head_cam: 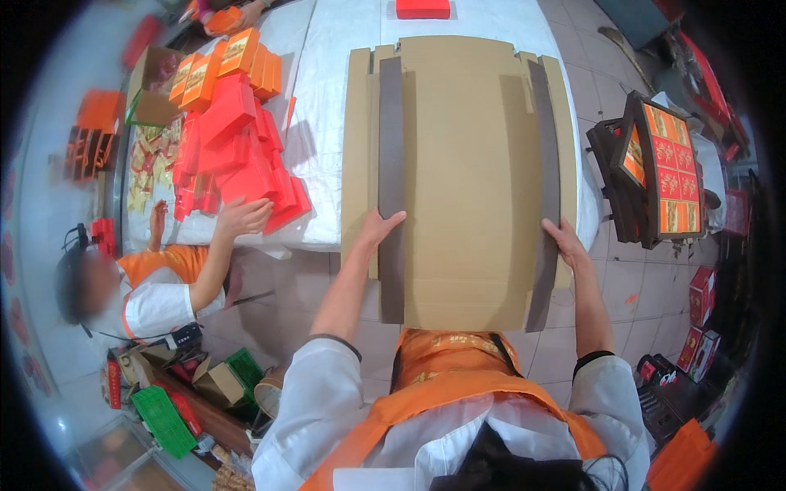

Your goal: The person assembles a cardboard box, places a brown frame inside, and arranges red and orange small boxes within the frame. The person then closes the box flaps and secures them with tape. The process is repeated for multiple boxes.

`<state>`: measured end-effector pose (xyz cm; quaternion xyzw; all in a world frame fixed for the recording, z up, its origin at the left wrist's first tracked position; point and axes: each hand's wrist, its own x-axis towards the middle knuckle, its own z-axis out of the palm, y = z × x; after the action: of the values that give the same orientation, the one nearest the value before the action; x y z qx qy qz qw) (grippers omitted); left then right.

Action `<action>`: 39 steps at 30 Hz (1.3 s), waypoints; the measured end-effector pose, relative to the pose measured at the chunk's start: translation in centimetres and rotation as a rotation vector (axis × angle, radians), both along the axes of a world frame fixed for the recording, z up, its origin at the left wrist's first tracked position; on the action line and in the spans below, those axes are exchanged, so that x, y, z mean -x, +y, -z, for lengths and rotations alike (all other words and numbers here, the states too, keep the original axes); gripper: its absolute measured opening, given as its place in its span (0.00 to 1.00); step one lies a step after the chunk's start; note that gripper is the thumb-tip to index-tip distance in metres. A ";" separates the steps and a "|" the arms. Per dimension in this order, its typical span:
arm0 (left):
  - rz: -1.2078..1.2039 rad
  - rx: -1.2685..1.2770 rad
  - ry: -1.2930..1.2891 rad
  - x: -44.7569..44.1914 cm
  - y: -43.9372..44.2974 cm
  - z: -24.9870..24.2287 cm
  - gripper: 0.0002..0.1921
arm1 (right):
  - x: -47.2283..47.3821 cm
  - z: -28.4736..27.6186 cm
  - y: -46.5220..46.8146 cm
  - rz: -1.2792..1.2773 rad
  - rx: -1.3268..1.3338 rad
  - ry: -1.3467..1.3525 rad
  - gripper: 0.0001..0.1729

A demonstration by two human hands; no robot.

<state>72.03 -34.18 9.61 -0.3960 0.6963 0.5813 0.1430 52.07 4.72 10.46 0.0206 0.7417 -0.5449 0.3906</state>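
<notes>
A large flat sheet of brown cardboard (463, 184) lies in front of me, its near end reaching past the table's edge to my orange apron (457, 362). Along its left side stands a long dark strip (391, 264), and a second dark strip (541, 153) runs along its right side. My left hand (382, 226) grips the left side of the cardboard, thumb over the left strip. On the right side, my right hand (564, 239) holds the edge the same way, its thumb on the right strip. The fingers of both hands are partly hidden beneath the cardboard.
Red boxes (245, 159) and orange boxes (239, 52) are piled on the white-covered table (325, 123). A co-worker (166, 276) reaches in from the left; another person's hands (245, 15) show at the top left. Framed panels of boxes (675, 169) stand at the right. Crates (164, 420) lie lower left.
</notes>
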 end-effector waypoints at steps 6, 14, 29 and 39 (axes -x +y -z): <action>-0.021 0.741 -0.104 2.1 7.0 3.7 0.25 | -2.5 4.2 -2.4 -0.137 -0.761 0.697 0.21; 0.482 1.090 0.461 -2.8 6.6 4.3 0.29 | -2.6 7.6 -0.7 -0.233 -0.468 1.328 0.25; 1.329 0.887 0.277 -13.2 2.3 2.5 0.44 | -6.0 2.7 6.5 -0.744 -0.288 1.101 0.36; 1.300 0.975 0.348 -14.5 0.8 3.6 0.44 | -9.9 2.5 11.9 -0.980 -0.636 1.307 0.40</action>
<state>86.49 -33.36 6.05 0.1631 0.9723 0.0689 0.1528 62.00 16.62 8.00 -0.5087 0.8592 0.0142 0.0531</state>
